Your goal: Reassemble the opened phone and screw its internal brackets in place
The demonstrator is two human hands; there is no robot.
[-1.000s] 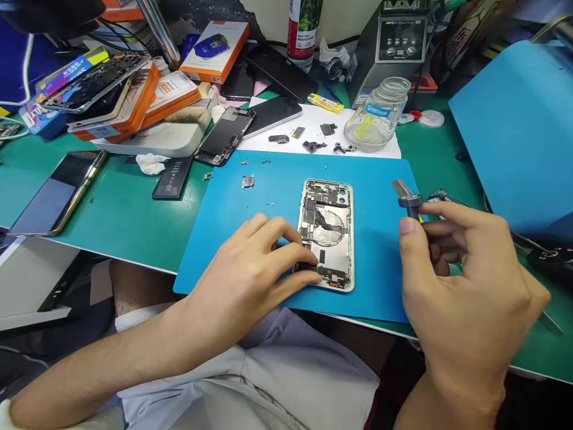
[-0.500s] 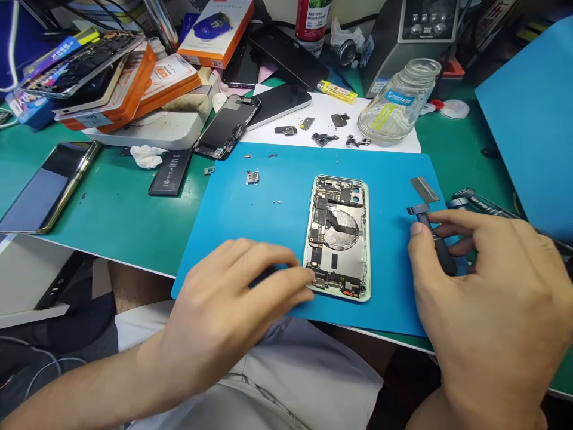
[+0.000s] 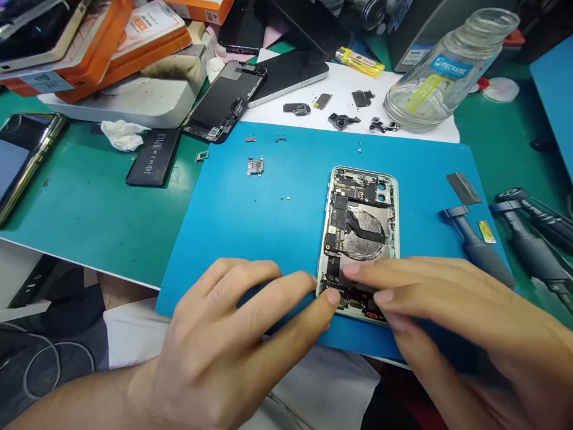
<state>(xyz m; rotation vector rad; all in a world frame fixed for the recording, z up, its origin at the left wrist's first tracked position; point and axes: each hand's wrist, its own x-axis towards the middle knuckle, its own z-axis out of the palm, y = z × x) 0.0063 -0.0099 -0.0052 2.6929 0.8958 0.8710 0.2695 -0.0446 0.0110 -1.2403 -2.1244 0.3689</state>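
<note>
An opened phone (image 3: pixel 363 239) lies on the blue mat, its circuit boards, black flex cable and round silvery coil patch exposed. My left hand (image 3: pixel 233 334) is at the phone's lower left corner, index fingertip against the edge and thumb over the inner lower part. Over the phone's lower right part, my right hand (image 3: pixel 465 322) has its fingers stretched out, with nothing visible in them; its fingertips cover some parts there. Right of the phone, a screwdriver-like tool (image 3: pixel 478 245) with a knurled grey handle lies beside a thin metal plate (image 3: pixel 464 188).
Small metal parts and screws lie on the mat (image 3: pixel 215 239), including a metal bracket (image 3: pixel 255 166). Behind are a detached screen (image 3: pixel 226 98), a glass jar (image 3: pixel 452 71) and loose parts on white paper. A black battery (image 3: pixel 154 156) sits left; more tools (image 3: pixel 532 239) lie right.
My right hand has let go of the screwdriver-like tool, leaving it on the mat, and has moved left over the phone. My left thumb has come over the phone's lower part. The view is closer.
</note>
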